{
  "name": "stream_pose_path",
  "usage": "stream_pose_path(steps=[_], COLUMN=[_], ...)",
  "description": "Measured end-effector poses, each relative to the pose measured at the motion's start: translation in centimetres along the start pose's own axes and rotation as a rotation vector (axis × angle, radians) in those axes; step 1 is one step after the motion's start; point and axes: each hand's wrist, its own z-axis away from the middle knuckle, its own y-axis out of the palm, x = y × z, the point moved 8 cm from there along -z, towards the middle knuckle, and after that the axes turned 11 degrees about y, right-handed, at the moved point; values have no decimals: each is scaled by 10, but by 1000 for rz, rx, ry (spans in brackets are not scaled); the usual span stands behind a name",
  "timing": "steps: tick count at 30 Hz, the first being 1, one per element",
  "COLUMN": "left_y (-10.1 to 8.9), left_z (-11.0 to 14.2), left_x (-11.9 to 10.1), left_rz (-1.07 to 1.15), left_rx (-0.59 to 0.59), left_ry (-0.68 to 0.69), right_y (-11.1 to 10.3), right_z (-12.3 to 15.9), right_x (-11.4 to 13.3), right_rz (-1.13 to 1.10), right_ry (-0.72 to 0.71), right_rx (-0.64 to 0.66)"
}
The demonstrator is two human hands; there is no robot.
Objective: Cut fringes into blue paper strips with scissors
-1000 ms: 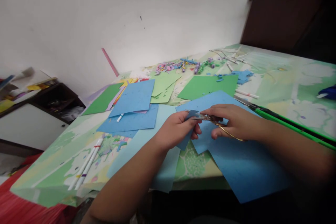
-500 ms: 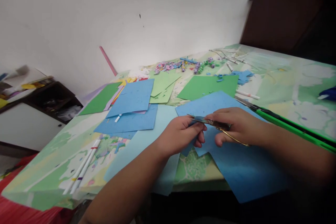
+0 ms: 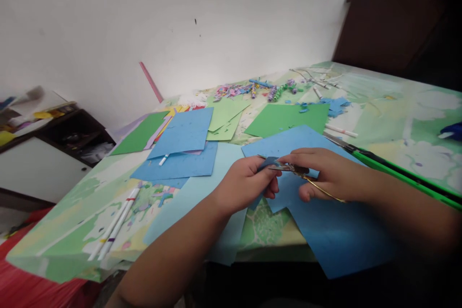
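Note:
My left hand (image 3: 241, 184) pinches a small blue piece of paper (image 3: 265, 163) between thumb and fingers. My right hand (image 3: 327, 173) is closed around scissors (image 3: 300, 169) with a thin gold-coloured handle loop. Their blades reach left to the paper, close to my left fingertips; the exact cut line is too small to make out. Beneath both hands lies a large blue sheet (image 3: 342, 236) with a notched edge, overhanging the table's front. A pale blue sheet (image 3: 195, 207) is under my left forearm.
A green-and-black cutter knife (image 3: 404, 174) with its blade showing lies beside my right forearm. Blue sheets (image 3: 184, 130), a green sheet (image 3: 288, 119) and markers (image 3: 117, 224) are spread about. Paper scraps (image 3: 231, 91) lie towards the wall. The table edge (image 3: 274, 254) is close.
The scissors have turned slightly, and the right hand has shifted a little against the paper. The left hand keeps its pinch, a touch further left. The view has moved slightly.

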Motion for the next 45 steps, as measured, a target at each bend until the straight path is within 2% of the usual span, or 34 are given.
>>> stream_pose_path(steps=[4, 7, 15, 20, 24, 28, 33, 37, 45], left_y=[2, 4, 7, 12, 8, 4, -4, -6, 2], left_z=[-1, -1, 3, 3, 1, -1, -4, -5, -3], left_x=[1, 1, 2, -1, -1, 3, 2, -1, 2], left_rz=[-77, -90, 88, 173, 168, 123, 48, -30, -68], left_rx=[-17, 2, 67, 135, 133, 125, 60, 30, 76], left_ry=[-23, -10, -4, -14, -32, -67, -27, 17, 12], right_y=[2, 1, -2, -6, -7, -6, -5, -3, -2], right_z=[0, -1, 3, 3, 1, -3, -4, -4, -3], right_x=[1, 1, 1, 3, -2, -10, -13, -10, -5], right_rz=[0, 33, 126, 116, 119, 128, 128, 91, 92], right_ry=[10, 3, -44, -63, -35, 72, 175, 159, 74], right_rx=[9, -32, -165, -202, -215, -188, -118, -79, -93])
